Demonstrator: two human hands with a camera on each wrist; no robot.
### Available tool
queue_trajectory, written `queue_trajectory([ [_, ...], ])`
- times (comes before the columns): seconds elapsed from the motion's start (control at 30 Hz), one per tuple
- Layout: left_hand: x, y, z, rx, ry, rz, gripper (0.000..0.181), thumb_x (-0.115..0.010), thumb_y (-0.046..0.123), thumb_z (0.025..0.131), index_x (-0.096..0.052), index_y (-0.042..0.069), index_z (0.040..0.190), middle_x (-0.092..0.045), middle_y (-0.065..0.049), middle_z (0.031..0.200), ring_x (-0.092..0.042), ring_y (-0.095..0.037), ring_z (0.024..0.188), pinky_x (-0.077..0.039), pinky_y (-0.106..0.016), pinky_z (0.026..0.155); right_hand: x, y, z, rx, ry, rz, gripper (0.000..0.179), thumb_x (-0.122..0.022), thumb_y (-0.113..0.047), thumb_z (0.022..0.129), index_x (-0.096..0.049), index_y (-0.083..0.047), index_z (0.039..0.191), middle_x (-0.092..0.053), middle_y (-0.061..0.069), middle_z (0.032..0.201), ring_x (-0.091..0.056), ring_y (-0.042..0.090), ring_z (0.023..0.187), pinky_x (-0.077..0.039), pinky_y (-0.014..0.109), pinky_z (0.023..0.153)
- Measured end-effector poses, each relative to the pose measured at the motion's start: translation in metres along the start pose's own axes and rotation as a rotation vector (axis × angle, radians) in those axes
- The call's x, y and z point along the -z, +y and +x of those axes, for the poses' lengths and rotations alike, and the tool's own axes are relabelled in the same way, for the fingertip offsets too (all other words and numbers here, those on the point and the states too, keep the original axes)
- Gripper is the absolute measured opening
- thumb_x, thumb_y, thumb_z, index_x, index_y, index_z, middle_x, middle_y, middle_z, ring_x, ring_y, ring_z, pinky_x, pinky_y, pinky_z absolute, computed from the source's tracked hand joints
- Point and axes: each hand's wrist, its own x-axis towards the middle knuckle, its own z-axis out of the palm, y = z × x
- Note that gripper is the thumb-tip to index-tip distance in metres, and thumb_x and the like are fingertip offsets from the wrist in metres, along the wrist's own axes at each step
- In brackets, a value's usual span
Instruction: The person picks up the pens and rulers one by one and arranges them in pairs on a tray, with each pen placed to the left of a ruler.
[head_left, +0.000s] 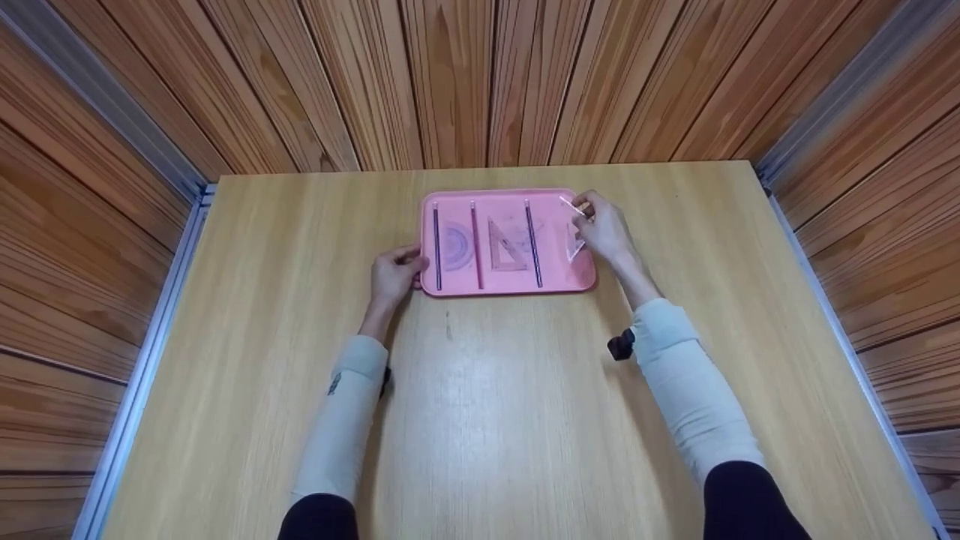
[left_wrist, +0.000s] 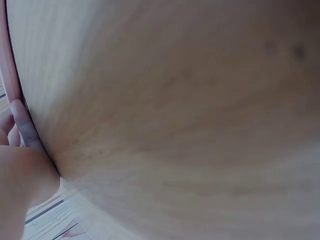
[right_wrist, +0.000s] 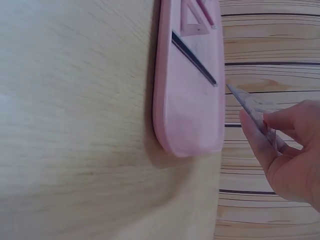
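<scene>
A pink tray (head_left: 555, 281) lies near the table's far edge. Three pencils divide it lengthwise: a dark one (head_left: 437, 255) at the left, a reddish one (head_left: 477, 255) in the middle and another dark one (head_left: 533, 244) to the right. Between the first two is a clear protractor (head_left: 456, 247); a clear triangular set square (head_left: 506, 259) lies between the other two. My left hand (head_left: 393, 276) grips the tray's left rim, thumb on top. Above the tray's right end, my right hand (right_wrist: 292, 155) pinches another clear set square (right_wrist: 255, 106) between thumb and fingers, tilted up off the tray.
The wooden table (head_left: 480, 420) stretches in front of the tray. Wood-plank walls (head_left: 450, 82) stand behind it and on both sides, with metal rails (head_left: 161, 300) along the table's sides. A small black device (head_left: 621, 345) sits at the right sleeve.
</scene>
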Motion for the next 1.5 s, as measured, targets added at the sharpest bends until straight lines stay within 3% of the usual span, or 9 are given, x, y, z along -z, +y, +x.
queue_trajectory([
  [0.17,0.001,0.001,-0.001,0.002,-0.004,-0.004,0.032,-0.067,0.014,0.094,-0.069,0.012,0.126,-0.068,-0.009,0.103,-0.064,-0.016,0.079,-0.055,-0.022,0.063,-0.013,0.005,0.008,-0.021,-0.013,-0.061,0.028,-0.053,-0.002,0.096,-0.056,-0.001,0.123,-0.059,0.013,0.094,-0.063,0.029,0.078,-0.047,0.017,0.054],
  [0.3,0.001,0.003,-0.002,-0.005,0.009,0.001,0.032,-0.067,0.013,0.094,-0.069,0.012,0.126,-0.068,-0.009,0.102,-0.064,-0.016,0.081,-0.055,-0.022,0.064,-0.029,0.009,0.012,-0.041,-0.045,-0.117,0.024,-0.056,-0.006,0.096,-0.057,0.000,0.120,-0.062,0.017,0.098,-0.058,0.023,0.080,-0.048,0.025,0.060],
  [0.47,-0.002,0.004,-0.001,0.007,0.001,-0.020,0.032,-0.068,0.011,0.093,-0.069,0.010,0.125,-0.068,-0.010,0.098,-0.065,-0.016,0.075,-0.058,-0.023,0.061,-0.044,0.016,0.014,-0.078,-0.051,-0.212,0.024,-0.055,-0.013,0.098,-0.057,0.003,0.116,-0.065,0.021,0.106,-0.061,0.027,0.088,-0.052,0.036,0.074],
  [0.67,-0.003,0.003,-0.001,0.021,-0.009,-0.027,0.032,-0.068,0.013,0.094,-0.069,0.012,0.126,-0.068,-0.009,0.099,-0.065,-0.016,0.076,-0.058,-0.023,0.062,-0.046,0.017,0.014,-0.133,-0.039,-0.350,0.025,-0.055,-0.018,0.099,-0.056,0.002,0.113,-0.061,0.021,0.108,-0.061,0.035,0.099,-0.052,0.047,0.086],
  [0.8,-0.004,0.003,-0.001,0.038,0.000,-0.033,0.031,-0.068,0.014,0.093,-0.070,0.012,0.125,-0.067,-0.008,0.098,-0.065,-0.016,0.076,-0.058,-0.023,0.062,-0.047,0.018,0.016,-0.103,-0.032,-0.429,0.022,-0.059,-0.018,0.096,-0.064,0.003,0.103,-0.059,0.023,0.111,-0.054,0.040,0.107,-0.045,0.050,0.095],
  [0.97,-0.004,0.006,0.000,0.025,-0.002,-0.037,0.032,-0.069,0.013,0.093,-0.069,0.012,0.125,-0.068,-0.009,0.099,-0.066,-0.018,0.075,-0.058,-0.024,0.062,-0.049,0.024,0.019,-0.065,0.028,-0.441,0.024,-0.060,-0.022,0.097,-0.070,-0.001,0.093,-0.064,0.021,0.105,-0.054,0.041,0.103,-0.044,0.051,0.094],
  [1.27,-0.003,0.004,0.001,0.029,0.000,-0.035,0.032,-0.069,0.014,0.093,-0.069,0.013,0.125,-0.069,-0.009,0.099,-0.066,-0.017,0.076,-0.058,-0.023,0.062,-0.053,0.028,0.017,-0.092,0.037,-0.417,0.020,-0.061,-0.022,0.097,-0.066,-0.003,0.099,-0.062,0.017,0.102,-0.056,0.037,0.101,-0.048,0.051,0.090],
  [1.5,-0.001,0.001,0.001,0.011,0.007,-0.057,0.032,-0.070,0.009,0.091,-0.070,0.005,0.123,-0.068,-0.010,0.089,-0.063,-0.013,0.062,-0.055,-0.021,0.052,-0.058,0.029,0.014,-0.064,0.051,-0.385,0.020,-0.062,-0.021,0.096,-0.065,-0.002,0.100,-0.062,0.017,0.100,-0.056,0.035,0.097,-0.047,0.048,0.087],
])
